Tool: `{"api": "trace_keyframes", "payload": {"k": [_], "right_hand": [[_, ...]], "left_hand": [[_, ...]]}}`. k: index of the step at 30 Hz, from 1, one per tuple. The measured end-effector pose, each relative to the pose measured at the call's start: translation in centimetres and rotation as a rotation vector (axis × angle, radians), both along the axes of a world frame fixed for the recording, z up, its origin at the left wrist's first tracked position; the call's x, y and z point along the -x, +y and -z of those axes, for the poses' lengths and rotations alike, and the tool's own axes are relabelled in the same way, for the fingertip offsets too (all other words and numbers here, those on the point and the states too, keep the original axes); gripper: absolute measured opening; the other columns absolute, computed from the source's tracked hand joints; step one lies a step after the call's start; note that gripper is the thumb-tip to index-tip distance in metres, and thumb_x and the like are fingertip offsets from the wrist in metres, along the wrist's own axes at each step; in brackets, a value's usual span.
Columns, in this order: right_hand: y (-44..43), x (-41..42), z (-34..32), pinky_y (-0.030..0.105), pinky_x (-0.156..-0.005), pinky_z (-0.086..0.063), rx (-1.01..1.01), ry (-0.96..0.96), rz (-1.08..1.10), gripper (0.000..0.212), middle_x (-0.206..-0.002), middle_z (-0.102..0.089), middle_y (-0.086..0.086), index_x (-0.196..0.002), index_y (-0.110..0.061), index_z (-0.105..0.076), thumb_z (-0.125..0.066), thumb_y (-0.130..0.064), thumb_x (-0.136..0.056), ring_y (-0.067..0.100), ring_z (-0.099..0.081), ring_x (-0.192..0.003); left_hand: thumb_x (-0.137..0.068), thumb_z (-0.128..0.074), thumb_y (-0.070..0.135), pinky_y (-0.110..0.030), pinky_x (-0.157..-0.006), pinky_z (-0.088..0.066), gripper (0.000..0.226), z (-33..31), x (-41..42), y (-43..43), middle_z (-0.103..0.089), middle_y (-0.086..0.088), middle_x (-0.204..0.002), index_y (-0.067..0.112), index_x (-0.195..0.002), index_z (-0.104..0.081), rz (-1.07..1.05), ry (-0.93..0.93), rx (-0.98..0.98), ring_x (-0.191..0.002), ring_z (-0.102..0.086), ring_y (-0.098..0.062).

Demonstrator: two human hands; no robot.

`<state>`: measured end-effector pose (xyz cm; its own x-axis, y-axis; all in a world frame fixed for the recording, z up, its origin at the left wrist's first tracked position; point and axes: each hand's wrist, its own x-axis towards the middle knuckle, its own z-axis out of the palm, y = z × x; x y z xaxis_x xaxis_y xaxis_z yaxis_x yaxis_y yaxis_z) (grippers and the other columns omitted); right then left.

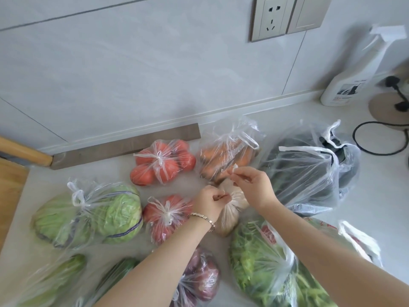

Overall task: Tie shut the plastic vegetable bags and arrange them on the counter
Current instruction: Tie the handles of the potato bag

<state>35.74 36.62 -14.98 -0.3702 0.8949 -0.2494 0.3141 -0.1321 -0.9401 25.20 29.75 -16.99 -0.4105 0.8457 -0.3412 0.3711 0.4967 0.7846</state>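
A small clear bag of pale brown vegetables (230,214) lies at the centre of the white counter (376,196). My left hand (210,201) pinches one handle of this bag and my right hand (250,183) pulls the other handle up and away. Around it lie knotted bags: tomatoes (162,161), more tomatoes (164,216), carrots (228,158), cabbage (88,214) and purple onions (200,278). A bag of leafy greens (267,267) lies under my right forearm, and a bag of dark vegetables (307,171) sits to the right.
A spray bottle (354,72), a round wooden base (387,111) and a looped black cable (380,138) stand at the back right. A grey strip (124,147) runs along the wall. A wooden board (11,191) sits at the left edge. Green vegetable bags (55,278) lie front left.
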Motion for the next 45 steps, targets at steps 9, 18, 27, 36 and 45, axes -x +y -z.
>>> {"api": "trace_keyframes", "payload": {"k": [9,18,27,36,45], "right_hand": [[-0.2,-0.9,2.5,0.015,-0.068,-0.054,0.263,0.091,0.036,0.022,-0.094,-0.066,0.009,-0.102,-0.005,-0.058,-0.064,0.000,-0.081,0.016,-0.064,-0.074],[-0.8,0.0,2.6,0.007,-0.060,-0.036,-0.029,-0.100,-0.377,0.014,-0.064,-0.048,-0.010,-0.084,0.008,-0.069,-0.062,-0.005,-0.084,-0.014,-0.050,-0.057],[-1.9,0.0,3.5,0.012,-0.036,-0.025,0.362,-0.015,-0.084,0.026,-0.042,-0.043,-0.011,-0.065,-0.015,-0.063,-0.057,-0.020,-0.090,0.004,-0.030,-0.036],[-1.4,0.2,2.4,0.011,-0.050,-0.032,-0.089,-0.235,-0.387,0.050,-0.042,-0.041,-0.009,-0.040,-0.019,-0.043,-0.056,-0.011,-0.087,-0.006,-0.044,-0.050],[-1.3,-0.8,3.2,0.012,-0.042,-0.027,0.106,-0.105,-0.312,0.039,-0.038,-0.039,-0.009,-0.049,-0.011,-0.049,-0.062,-0.016,-0.086,0.004,-0.035,-0.034]], "left_hand": [[-0.076,-0.069,0.013,-0.016,-0.059,-0.037,0.009,0.9,0.1,0.0,-0.054,-0.004,-0.069,0.010,-0.071,-0.063,-0.221,-0.154,0.011,-0.064,-0.046,-0.014],[-0.077,-0.068,0.014,-0.027,-0.064,-0.037,0.014,0.6,0.0,-0.7,-0.050,-0.007,-0.068,0.011,-0.066,-0.060,-0.326,-0.265,-0.005,-0.065,-0.043,-0.016],[-0.084,-0.047,-0.004,-0.019,-0.051,-0.043,0.032,-1.1,0.4,-0.6,-0.052,0.008,-0.042,0.015,-0.063,-0.064,-0.504,-0.454,-0.080,-0.043,-0.047,-0.005],[-0.092,-0.045,0.005,-0.009,-0.065,-0.048,0.023,-1.9,0.6,0.0,-0.061,0.007,-0.071,0.014,-0.082,-0.064,-0.275,-0.184,-0.229,-0.059,-0.059,0.008],[-0.089,-0.052,0.009,-0.025,-0.080,-0.050,0.020,-2.2,0.0,1.8,-0.066,-0.001,-0.086,0.011,-0.104,-0.065,0.013,-0.144,-0.025,-0.078,-0.061,-0.010]]}}
